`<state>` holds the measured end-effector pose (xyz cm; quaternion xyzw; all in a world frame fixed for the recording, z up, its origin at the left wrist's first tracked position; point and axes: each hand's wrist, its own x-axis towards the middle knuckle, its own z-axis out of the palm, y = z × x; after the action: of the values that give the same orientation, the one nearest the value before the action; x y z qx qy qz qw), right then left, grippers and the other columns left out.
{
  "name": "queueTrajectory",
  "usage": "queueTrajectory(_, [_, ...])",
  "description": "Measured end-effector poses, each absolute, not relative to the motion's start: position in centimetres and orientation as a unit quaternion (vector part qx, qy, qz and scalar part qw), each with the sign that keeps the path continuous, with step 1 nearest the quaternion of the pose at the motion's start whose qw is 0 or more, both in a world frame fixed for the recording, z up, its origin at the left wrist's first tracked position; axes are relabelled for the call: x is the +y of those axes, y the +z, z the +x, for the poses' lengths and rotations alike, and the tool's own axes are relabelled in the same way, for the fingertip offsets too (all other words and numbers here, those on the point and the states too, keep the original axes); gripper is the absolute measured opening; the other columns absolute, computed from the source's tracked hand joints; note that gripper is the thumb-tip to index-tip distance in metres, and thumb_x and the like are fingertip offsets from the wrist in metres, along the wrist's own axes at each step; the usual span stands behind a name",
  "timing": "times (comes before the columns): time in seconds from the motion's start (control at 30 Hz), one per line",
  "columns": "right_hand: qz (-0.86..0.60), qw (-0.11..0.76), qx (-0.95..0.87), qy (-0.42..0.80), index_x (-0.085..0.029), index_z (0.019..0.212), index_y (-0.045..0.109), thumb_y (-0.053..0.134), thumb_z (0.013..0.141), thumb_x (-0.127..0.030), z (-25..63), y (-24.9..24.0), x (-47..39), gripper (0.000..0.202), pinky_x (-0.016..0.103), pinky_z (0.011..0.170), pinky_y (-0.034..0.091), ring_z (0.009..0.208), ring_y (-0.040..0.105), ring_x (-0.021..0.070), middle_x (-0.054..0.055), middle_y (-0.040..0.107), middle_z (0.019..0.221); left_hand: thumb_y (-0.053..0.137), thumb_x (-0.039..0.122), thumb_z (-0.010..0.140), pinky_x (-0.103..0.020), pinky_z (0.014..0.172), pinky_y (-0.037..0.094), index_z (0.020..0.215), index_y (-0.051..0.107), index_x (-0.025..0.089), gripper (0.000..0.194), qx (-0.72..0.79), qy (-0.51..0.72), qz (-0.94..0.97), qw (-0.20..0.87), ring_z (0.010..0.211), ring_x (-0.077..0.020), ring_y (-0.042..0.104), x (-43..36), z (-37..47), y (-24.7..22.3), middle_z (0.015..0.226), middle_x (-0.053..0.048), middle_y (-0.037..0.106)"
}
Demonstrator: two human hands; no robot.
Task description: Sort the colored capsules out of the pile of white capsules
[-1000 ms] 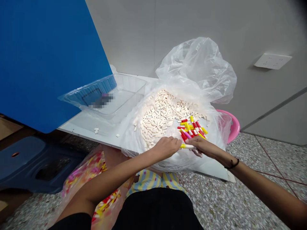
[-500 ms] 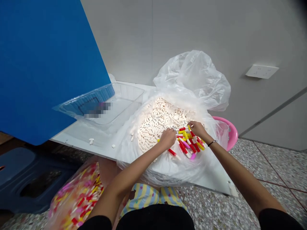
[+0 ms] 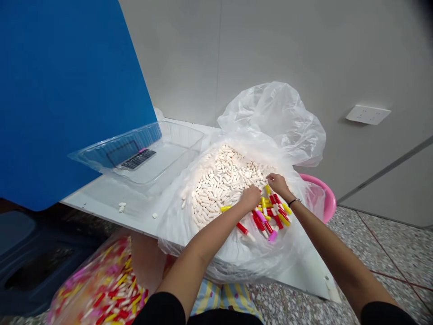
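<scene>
My left hand (image 3: 251,197) is closed, fingers curled down over the edge of a heap of small white stick-like pieces (image 3: 216,185). Whatever it holds is hidden. Just right of it, my right hand (image 3: 278,186) has its fingertips pinched together above the white pieces; anything between them is too small to make out. Below both hands lies a pile of short red, yellow and pink tubes (image 3: 267,216), many with white ends. A single red tube with a white end (image 3: 244,230) lies nearer me, and a yellow one (image 3: 226,208) lies left of my left hand.
The heap lies on a clear plastic bag (image 3: 270,122) spread over a white table (image 3: 135,212). Left stands a clear plastic tray (image 3: 169,151) with a dark ribbed item inside. A bag of coloured tubes (image 3: 108,289) sits below the table; a pink basin (image 3: 328,198) is at right.
My left hand has moved right, toward my right hand. My right hand stays nearly in place, fingers still pinched. The whole view has shifted slightly.
</scene>
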<state>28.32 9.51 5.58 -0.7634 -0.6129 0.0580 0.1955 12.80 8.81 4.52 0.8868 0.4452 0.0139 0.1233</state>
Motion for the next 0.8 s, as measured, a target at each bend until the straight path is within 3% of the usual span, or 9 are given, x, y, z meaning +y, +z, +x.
queueTrajectory(0.2, [-0.736, 0.163, -0.654, 0.060, -0.013, 0.101, 0.066, 0.040, 0.079, -0.012, 25.5, 5.7, 13.3, 0.034, 0.024, 0.078, 0.046, 0.090, 0.063, 0.0178, 0.009, 0.070, 0.097, 0.046, 0.025, 0.087, -0.036, 0.083, 0.044, 0.114, 0.059, 0.010, 0.033, 0.437, -0.004, 0.892, 0.117, 0.108, -0.0291, 0.052, 8.5, 12.5, 4.7, 0.119, -0.018, 0.053])
queueTrajectory(0.37, [-0.691, 0.120, -0.712, 0.031, -0.013, 0.124, 0.053, 0.045, 0.082, -0.014, 21.9, 5.9, 17.7, 0.042, 0.029, 0.093, 0.040, 0.112, 0.052, 0.0220, 0.012, 0.060, 0.120, 0.042, 0.021, 0.089, -0.041, 0.093, 0.037, 0.107, 0.063, 0.011, 0.030, 0.423, 0.014, 0.901, 0.095, 0.115, -0.0276, 0.042, 7.6, 11.6, 5.1, 0.119, -0.015, 0.053])
queueTrajectory(0.53, [-0.668, 0.077, -0.740, 0.001, -0.019, 0.135, 0.040, 0.051, 0.085, -0.038, 19.8, 6.4, 21.8, 0.054, 0.045, 0.095, 0.037, 0.126, 0.035, 0.0314, 0.016, 0.043, 0.138, 0.048, 0.033, 0.086, -0.042, 0.091, 0.037, 0.102, 0.063, 0.013, 0.030, 0.433, 0.114, 0.889, 0.100, 0.114, -0.0278, 0.040, 6.1, 7.8, 6.4, 0.117, -0.014, 0.052])
queueTrajectory(0.63, [-0.673, 0.066, -0.737, 0.002, -0.021, 0.132, 0.041, 0.049, 0.085, -0.049, 19.1, 5.9, 23.1, 0.055, 0.047, 0.090, 0.039, 0.124, 0.036, 0.0322, 0.015, 0.046, 0.133, 0.045, 0.034, 0.087, -0.039, 0.087, 0.038, 0.096, 0.061, 0.016, 0.026, 0.466, 0.178, 0.853, 0.153, 0.106, -0.0251, 0.045, 4.1, 3.3, 7.8, 0.109, -0.010, 0.054])
queueTrajectory(0.8, [-0.696, 0.076, -0.714, -0.002, -0.013, 0.117, 0.050, 0.045, 0.087, -0.026, 18.0, 4.0, 22.8, 0.033, 0.035, 0.082, 0.041, 0.114, 0.044, 0.0286, 0.018, 0.052, 0.120, 0.034, 0.034, 0.092, -0.027, 0.069, 0.039, 0.081, 0.053, 0.017, 0.028, 0.467, 0.250, 0.765, 0.365, 0.076, -0.0151, 0.051, 0.1, -5.1, 8.9, 0.082, -0.003, 0.057])
